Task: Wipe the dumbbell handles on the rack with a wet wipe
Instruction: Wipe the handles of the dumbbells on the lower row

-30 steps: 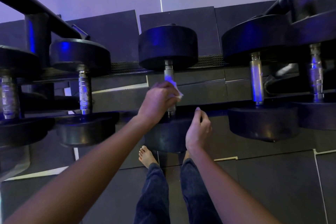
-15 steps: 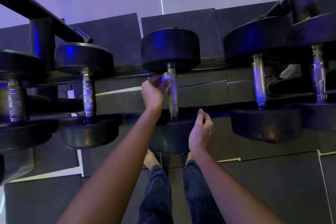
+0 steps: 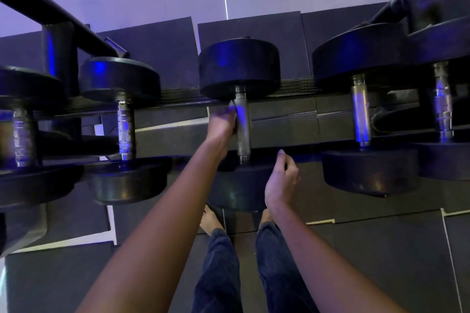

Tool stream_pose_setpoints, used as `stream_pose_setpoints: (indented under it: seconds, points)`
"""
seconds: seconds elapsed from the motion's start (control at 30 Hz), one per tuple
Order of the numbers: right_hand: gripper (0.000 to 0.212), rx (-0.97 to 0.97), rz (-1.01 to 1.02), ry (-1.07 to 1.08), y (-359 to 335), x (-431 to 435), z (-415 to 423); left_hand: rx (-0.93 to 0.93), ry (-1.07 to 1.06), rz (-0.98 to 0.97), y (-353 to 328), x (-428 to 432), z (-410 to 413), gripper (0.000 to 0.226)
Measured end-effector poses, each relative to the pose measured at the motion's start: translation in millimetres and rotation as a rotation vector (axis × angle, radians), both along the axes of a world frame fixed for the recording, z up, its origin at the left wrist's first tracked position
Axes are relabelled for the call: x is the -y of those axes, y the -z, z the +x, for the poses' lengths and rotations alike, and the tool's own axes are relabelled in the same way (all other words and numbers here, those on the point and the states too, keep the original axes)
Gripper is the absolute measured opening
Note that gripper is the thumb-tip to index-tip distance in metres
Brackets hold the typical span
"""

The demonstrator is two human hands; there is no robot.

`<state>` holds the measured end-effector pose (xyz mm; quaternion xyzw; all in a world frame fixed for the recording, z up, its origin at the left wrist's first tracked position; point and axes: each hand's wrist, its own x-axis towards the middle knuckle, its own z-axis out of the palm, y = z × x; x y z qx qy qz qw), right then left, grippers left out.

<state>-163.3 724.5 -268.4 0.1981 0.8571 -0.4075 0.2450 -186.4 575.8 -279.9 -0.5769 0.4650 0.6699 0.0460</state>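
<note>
1. The rack (image 3: 292, 132) carries a row of dumbbells with their handles pointing away from you. You are at the middle dumbbell (image 3: 239, 68), which has a left neighbour (image 3: 126, 129) and a right neighbour (image 3: 360, 114) on the same rack.
2. Your left hand (image 3: 220, 124) is at the far end of the middle handle (image 3: 243, 134), just below the far head. Its fingers are curled in against the left side of the bar.
3. The wipe (image 3: 232, 109) shows only as a pale, blurred patch at those fingers, held against the handle. The blur hides how far round the bar it goes.
4. Your right hand (image 3: 281, 180) is at the near head (image 3: 236, 193) of the same dumbbell. Its fingers are loosely curled and hold nothing. You cannot tell whether they touch the head.
5. A second ago your left hand was low on the handle, next to the near head, with the wipe sticking out white on its right. It has since run up the bar, and the lower part of the handle now shows bare metal.
6. Your right hand has barely shifted from its spot at the near head.
</note>
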Motion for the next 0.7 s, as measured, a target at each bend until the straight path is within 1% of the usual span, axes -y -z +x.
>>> stream_pose_setpoints:
  seconds: [0.07, 0.13, 0.17, 0.23, 0.3, 0.37, 0.47, 0.5, 0.6, 0.7]
  points:
    - [0.040, -0.014, -0.011, 0.004, 0.1, -1.7, -0.1, -0.007, 0.087, 0.092, -7.8, -11.9, 20.8, 0.032]
    - [0.040, -0.029, -0.020, 0.016, 1.7, -1.1, -0.2, 0.000, 0.118, 0.169, -12.7, -9.0, 22.6, 0.033]
    - [0.040, -0.032, -0.022, 0.019, 2.9, -0.2, -0.5, -0.004, 0.089, 0.156, -10.1, -1.8, 14.0, 0.032]
    - [0.040, -0.035, -0.026, 0.018, 5.1, 0.2, -0.8, -0.045, -0.039, 0.065, -5.3, 12.6, -8.6, 0.032]
    - [0.039, -0.051, -0.037, 0.024, 8.2, -1.2, -0.4, -0.049, -0.079, -0.052, 2.9, 15.2, -22.4, 0.033]
    - [0.040, -0.056, -0.035, 0.030, 10.8, -4.0, -0.9, -0.029, -0.019, -0.093, 10.3, 5.7, -15.6, 0.035]
    - [0.041, -0.054, -0.045, 0.035, 12.2, -2.3, -2.0, 0.027, 0.096, -0.060, 13.3, -8.0, 12.4, 0.035]
    - [0.040, -0.045, -0.046, 0.024, 10.8, -1.2, -1.4, 0.052, 0.128, -0.048, 14.5, -9.9, 21.4, 0.032]
    - [0.041, 0.029, -0.039, -0.024, -2.8, -0.6, 0.3, 0.092, 0.156, -0.097, 8.1, -11.2, 39.9, 0.007]
    - [0.046, 0.122, -0.077, -0.106, -23.1, -4.7, 2.8, 0.042, 0.125, -0.071, -15.5, -9.2, 43.1, 0.014]
